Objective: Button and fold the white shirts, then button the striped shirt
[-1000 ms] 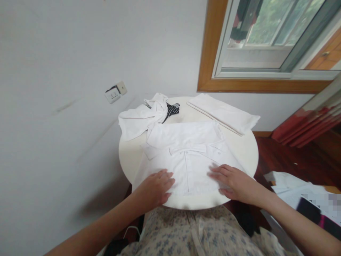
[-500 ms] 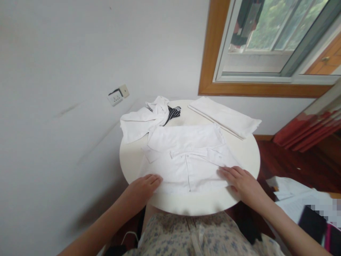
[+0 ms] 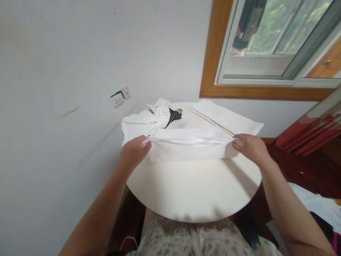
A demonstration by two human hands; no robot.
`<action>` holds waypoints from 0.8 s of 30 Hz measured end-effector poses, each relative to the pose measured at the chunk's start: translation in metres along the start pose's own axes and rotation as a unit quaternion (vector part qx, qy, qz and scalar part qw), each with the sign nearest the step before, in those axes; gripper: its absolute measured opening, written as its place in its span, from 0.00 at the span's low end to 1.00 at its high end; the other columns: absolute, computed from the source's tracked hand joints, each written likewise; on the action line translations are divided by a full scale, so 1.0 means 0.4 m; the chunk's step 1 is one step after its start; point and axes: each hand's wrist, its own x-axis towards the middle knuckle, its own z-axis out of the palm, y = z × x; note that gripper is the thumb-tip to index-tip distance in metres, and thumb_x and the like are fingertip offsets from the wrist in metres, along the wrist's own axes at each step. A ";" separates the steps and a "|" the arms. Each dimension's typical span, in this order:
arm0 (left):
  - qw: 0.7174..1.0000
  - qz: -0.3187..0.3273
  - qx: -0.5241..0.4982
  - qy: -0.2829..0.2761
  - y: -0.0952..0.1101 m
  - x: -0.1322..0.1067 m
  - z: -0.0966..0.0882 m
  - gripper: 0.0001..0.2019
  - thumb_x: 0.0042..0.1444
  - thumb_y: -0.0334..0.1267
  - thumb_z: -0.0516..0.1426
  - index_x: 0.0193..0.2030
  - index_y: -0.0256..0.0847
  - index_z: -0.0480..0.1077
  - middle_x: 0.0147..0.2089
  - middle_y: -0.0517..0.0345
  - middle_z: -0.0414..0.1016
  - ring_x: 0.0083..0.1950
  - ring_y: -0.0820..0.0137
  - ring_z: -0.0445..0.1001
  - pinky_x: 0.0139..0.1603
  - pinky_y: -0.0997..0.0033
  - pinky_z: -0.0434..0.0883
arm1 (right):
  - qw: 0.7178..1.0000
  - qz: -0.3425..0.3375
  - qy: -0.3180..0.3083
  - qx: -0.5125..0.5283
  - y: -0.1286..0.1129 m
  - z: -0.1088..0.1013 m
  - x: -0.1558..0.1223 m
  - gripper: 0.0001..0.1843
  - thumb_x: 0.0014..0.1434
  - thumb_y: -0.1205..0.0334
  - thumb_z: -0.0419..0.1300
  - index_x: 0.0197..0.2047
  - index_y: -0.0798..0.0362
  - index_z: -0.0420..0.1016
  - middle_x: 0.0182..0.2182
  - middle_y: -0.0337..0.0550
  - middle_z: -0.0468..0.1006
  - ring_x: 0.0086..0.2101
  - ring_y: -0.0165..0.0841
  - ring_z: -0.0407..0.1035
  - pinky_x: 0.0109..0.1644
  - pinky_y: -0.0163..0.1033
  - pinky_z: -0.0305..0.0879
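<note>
Drawn off the near half of the round, smooth table, where it lay flat half a second ago, the shirt now sits mid-table with its near edge raised, thin white fabric hanging softly creased. Beyond it, to the person's right, lies a flat folded cloth; to the left, a rumpled white bundle. Left hand and right hand each pinch an end of that edge, fingers closed. Striped fabric pokes from the bundle.
</note>
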 end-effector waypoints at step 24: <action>0.997 -0.047 0.049 0.045 0.000 0.095 0.216 0.17 0.66 0.38 0.41 0.58 0.43 0.60 0.48 0.49 0.68 0.35 0.68 0.73 0.29 0.72 0.63 | 0.996 0.081 0.044 0.014 -0.043 0.258 0.138 0.19 0.67 0.54 0.45 0.46 0.57 0.72 0.40 0.54 0.78 0.39 0.42 0.72 0.40 0.40 0.62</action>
